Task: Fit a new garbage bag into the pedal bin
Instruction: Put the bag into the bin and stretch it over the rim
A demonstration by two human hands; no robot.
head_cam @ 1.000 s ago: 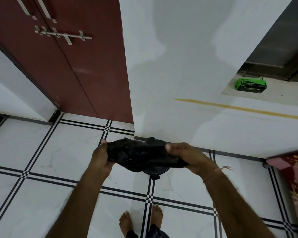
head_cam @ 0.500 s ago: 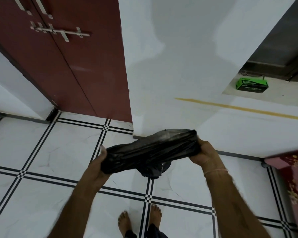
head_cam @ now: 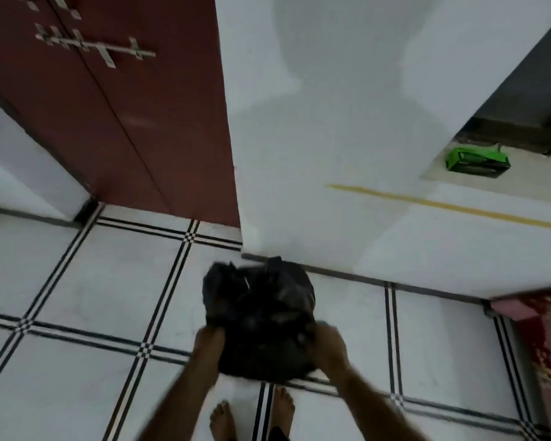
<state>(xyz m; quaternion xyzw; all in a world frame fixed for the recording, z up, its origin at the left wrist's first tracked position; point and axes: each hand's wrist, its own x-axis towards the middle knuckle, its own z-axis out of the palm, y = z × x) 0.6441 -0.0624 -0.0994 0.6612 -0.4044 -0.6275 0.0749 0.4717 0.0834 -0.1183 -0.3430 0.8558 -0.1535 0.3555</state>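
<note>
Bag [head_cam: 261,316] out front, black and billowed, gripped at its near edge by both hands: the left hand [head_cam: 209,337] clenches the plastic on the left side, the right hand [head_cam: 326,343] clenches it on the right, and the frame is blurred, so the fingers can't be read one by one. The bag spreads away from the person toward the wall [head_cam: 331,154], hanging over the tiled floor [head_cam: 77,297] just ahead of the bare feet [head_cam: 252,415]. The bin itself can't be made out; if it stands there, the bag hides it. Both hands sit level, about equally near, one to each side of the bag's mouth, so the mouth's long axis runs left to right between them. That looks like the opening step, with the fitting not yet done. The next move likely turns on keeping the mouth spread wide and centred before lowering it.
</note>
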